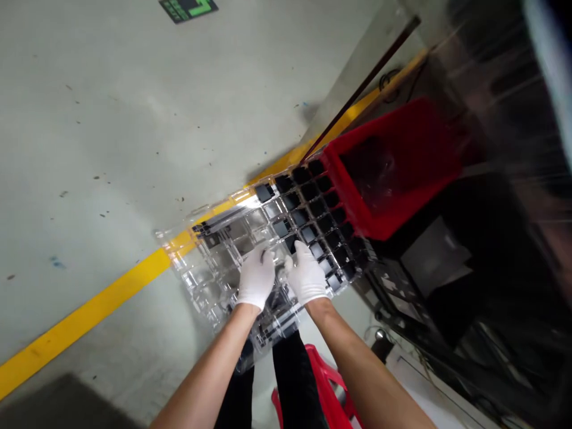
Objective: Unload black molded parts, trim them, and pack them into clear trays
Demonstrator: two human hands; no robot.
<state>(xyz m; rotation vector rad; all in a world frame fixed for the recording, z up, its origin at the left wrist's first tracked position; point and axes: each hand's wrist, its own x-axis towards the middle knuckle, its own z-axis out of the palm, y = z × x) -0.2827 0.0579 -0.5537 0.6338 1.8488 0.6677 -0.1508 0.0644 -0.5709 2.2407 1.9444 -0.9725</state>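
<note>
Grey concrete floor (pixel 134 119) crossed by one yellow stripe (pixel 89 316) fills the left of the frame. At the bottom edge is one red stool (pixel 324 381). Above it, two gloved hands, left hand (pixel 255 279) and right hand (pixel 307 275), press side by side on the middle of one clear tray (pixel 210 280). Their fingers are curled, but I cannot tell whether they pinch anything. The tray's upper-right pockets hold black squares (pixel 318 207), roughly two dozen, while the lower-left pockets look empty. Beyond, at the upper right, one red bin (pixel 344 190) touches the tray's edge.
</note>
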